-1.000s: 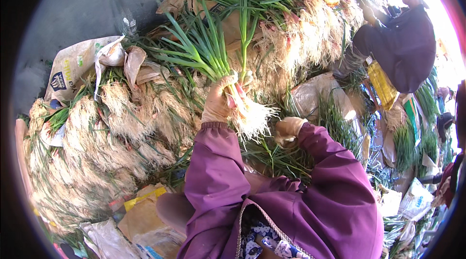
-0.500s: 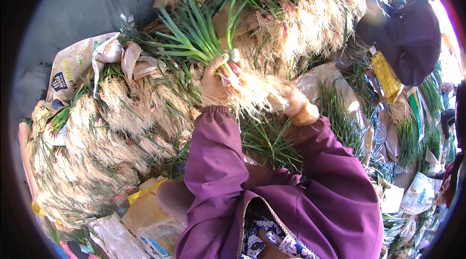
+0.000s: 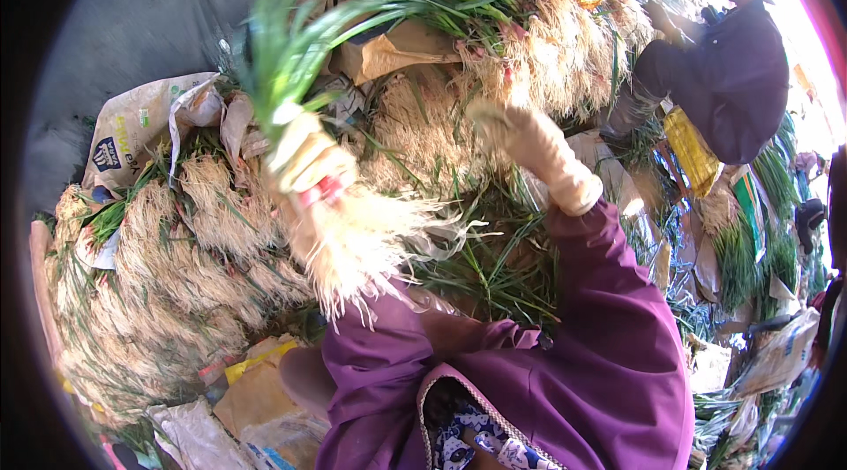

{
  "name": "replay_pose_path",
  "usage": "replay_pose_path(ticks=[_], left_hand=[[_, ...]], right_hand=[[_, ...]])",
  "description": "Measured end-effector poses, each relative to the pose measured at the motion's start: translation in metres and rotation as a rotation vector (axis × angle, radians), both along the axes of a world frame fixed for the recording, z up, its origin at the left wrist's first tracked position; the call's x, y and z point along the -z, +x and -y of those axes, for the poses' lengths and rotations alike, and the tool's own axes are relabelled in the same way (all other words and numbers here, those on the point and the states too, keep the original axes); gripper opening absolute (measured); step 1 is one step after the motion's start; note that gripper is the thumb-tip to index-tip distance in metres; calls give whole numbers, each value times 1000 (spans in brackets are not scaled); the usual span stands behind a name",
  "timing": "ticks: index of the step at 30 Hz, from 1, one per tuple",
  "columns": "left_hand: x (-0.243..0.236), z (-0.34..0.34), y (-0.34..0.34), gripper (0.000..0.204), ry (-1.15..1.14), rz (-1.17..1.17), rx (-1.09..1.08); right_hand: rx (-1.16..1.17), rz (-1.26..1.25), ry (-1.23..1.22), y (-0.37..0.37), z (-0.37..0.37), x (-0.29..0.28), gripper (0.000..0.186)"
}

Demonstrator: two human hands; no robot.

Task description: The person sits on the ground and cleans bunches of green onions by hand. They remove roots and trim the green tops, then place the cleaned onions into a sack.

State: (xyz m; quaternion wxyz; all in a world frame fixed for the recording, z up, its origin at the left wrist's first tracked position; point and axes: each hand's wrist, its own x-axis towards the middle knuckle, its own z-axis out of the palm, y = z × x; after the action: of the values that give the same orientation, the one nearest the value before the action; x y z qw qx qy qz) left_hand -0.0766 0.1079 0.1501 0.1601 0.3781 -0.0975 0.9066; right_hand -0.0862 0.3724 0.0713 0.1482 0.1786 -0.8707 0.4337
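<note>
While the left hand (image 3: 311,152) grips scallions (image 3: 353,227), sacks (image 3: 134,128) lie nearby; contents unclear.

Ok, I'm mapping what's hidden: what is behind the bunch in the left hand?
Behind the bunch, a grey surface shows past the leaves, and the purple left sleeve and piled bundles past the roots. Whatever sits directly behind the left hand is covered.

Strong light comes from behind the co-worker (image 3: 728,82), with white glare. The left hand (image 3: 309,157), the right hand (image 3: 529,139) and the green bunch (image 3: 291,51) look blurred. Shapes bend toward the dark border.
</note>
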Motion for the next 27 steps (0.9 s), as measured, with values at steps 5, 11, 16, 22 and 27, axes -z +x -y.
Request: replay_pose_path(ticks=[5,11,16,22,27], left_hand=[[-18,12,1,33,11,-53,-18],[42,9,-27,30,-451,318,-278],[101,-2,-50,18,-686,443,-188],[114,-14,-35,24,-944,583,-195],[106,-20,-24,22,-1080,601,-106]], right_hand=[[464,-69,555,-75,11,-63,21],[518,45,903,-116,12,-77,17],[459,3,271,-59,-13,-28,26],[317,59,55,15,35,10,23],[171,66,-102,49,75,20,22]])
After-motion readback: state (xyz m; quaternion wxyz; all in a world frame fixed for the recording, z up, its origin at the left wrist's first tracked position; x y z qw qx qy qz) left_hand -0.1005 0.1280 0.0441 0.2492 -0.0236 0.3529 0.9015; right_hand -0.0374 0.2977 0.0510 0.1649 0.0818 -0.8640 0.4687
